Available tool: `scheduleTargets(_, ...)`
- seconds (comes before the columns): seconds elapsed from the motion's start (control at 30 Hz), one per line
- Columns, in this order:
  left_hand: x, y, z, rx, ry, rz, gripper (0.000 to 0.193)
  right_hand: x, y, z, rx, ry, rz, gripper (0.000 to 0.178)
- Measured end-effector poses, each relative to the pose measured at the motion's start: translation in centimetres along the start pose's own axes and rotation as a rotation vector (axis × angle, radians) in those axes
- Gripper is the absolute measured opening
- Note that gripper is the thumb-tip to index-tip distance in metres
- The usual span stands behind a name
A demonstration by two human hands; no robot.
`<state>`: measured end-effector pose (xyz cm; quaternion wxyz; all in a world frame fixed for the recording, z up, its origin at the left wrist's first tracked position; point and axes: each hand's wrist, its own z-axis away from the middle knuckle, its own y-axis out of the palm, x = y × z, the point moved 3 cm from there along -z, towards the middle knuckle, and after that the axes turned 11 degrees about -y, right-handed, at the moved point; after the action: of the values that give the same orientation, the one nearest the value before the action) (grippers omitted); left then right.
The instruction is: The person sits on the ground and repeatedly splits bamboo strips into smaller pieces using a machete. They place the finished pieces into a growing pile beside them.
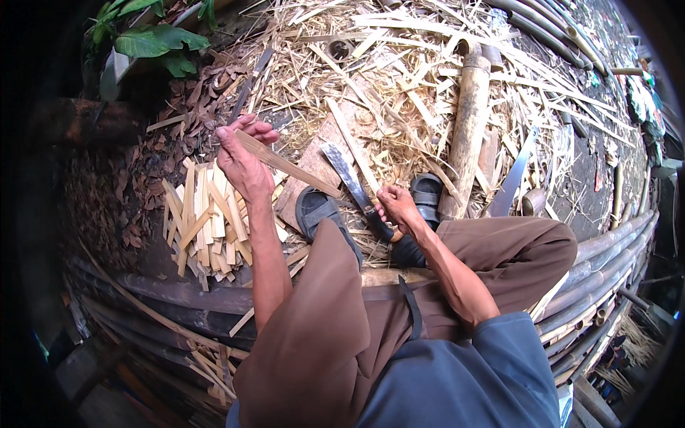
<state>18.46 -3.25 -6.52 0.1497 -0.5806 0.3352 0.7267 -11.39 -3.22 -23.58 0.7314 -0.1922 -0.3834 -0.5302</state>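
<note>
My left hand (246, 160) is raised over the left side, its fingers and thumb closed on a flat bamboo slat (292, 169) that slants down to the right. My right hand (399, 209) pinches the lower end of a narrow, pale bamboo strip (349, 139). Close by that hand is a machete (344, 171) with a dark handle, its blade angled away to the upper left; whether the right fingers touch its handle, I cannot tell. A wooden board (291, 194) lies beneath, between the left sandal and the shavings. Left of my left forearm is a pile of cut bamboo slats (207, 221).
A thick bamboo pole (471, 118) lies beyond the right sandal (427, 192), with a saw (514, 175) to its right. Another long blade (251, 84) rests among dry leaves at upper left. Bamboo shavings (407, 78) cover the ground ahead. Stacked bamboo poles (185, 298) run below me.
</note>
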Motion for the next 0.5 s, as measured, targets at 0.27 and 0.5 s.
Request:
scheduleTargets(0.27,-5.6,0.9,1.4,-0.075,0.115,0.091,0.065,6.7,-0.7,6.6,-0.074,-0.235,-0.001,0.034)
scheduleTargets(0.5,-3.0,1.8,0.9,-0.139,0.141,-0.005,0.080,18.1,-8.5,19.4,-0.509,-0.763,0.218,0.022)
